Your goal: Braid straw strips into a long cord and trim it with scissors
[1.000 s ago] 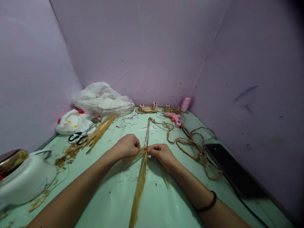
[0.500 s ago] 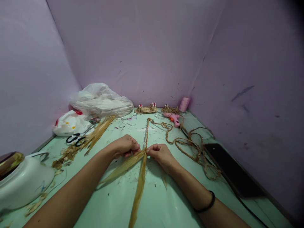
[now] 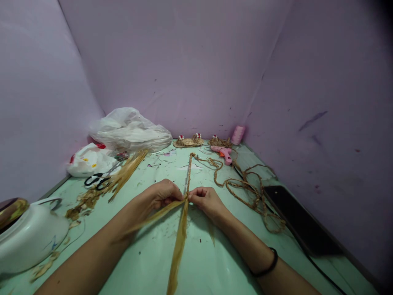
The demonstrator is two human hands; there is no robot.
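Observation:
A thin braid [image 3: 189, 174] of dry tan plant fibre runs away from me along the middle of the table, its far end bent over. My left hand [image 3: 164, 193] is closed at the near end of the braid, its fingers on a flat fibre strip [image 3: 153, 218] that trails down to the left. From the other side my right hand [image 3: 208, 203] pinches the braid's near end between thumb and fingers. Another strip [image 3: 179, 250] hangs straight toward me from the same point. A paler strip end [image 3: 211, 233] shows beneath my right wrist.
Twisted rope [image 3: 236, 184], a pink glue gun [image 3: 225, 153], a pink thread spool [image 3: 238, 135] and a dark flat slab [image 3: 301, 221] lie right. To the left are black-handled scissors [image 3: 97, 180], loose fibre strips [image 3: 129, 168], a plastic bag [image 3: 132, 129] and a white pot [image 3: 33, 237].
My left hand has turned and lowered slightly, fingertips closer to the braid's near end. The left strip has swung with it and looks narrower. My right hand has barely moved.

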